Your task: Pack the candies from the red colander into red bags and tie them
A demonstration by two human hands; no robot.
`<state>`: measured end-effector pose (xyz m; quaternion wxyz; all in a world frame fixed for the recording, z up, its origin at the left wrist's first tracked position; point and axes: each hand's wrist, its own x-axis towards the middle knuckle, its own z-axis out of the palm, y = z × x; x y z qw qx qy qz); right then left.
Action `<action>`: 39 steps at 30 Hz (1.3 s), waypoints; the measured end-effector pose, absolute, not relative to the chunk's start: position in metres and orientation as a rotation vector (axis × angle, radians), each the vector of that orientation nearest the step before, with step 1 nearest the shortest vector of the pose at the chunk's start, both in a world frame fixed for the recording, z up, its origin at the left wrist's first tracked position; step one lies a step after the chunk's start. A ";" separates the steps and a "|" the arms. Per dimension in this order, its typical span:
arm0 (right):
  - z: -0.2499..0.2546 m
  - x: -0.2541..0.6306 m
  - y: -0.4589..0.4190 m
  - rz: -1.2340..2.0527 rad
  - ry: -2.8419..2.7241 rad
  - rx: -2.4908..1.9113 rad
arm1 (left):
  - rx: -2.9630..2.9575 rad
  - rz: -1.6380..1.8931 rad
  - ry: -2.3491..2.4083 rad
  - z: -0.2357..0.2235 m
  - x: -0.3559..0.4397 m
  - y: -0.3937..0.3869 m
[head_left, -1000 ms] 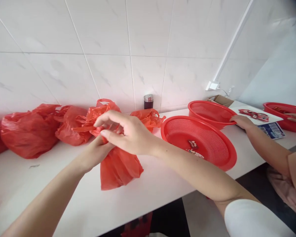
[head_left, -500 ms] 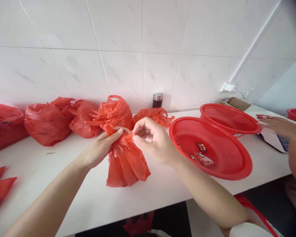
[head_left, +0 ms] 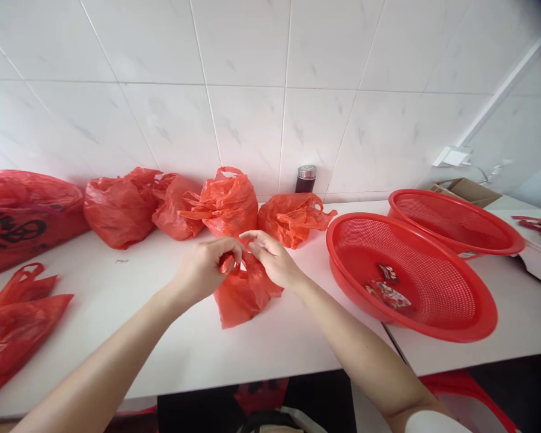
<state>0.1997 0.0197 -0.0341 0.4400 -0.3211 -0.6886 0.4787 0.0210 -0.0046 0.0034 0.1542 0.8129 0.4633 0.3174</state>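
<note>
left hand and right hand pinching red bag, counter edge near

Red bag, red mesh basket, white tiled wall.

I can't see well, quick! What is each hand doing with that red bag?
Left hand: closed, pinching the top of the red bag.
Right hand: fingers pinching the same bag's top from the other side.

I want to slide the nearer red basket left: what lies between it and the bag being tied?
In the head view, only bare white counter separates the basket from the bag.
</note>
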 end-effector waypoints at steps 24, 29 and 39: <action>-0.103 0.246 0.031 0.599 -1.830 -1.404 | 1.908 0.915 1.893 -0.098 -0.028 -0.017; -0.111 0.189 0.011 0.597 -1.969 -1.566 | 1.795 0.988 2.001 -0.120 0.009 0.012; -0.143 0.229 0.048 0.579 -2.062 -1.290 | 1.811 0.746 2.033 -0.126 0.000 0.030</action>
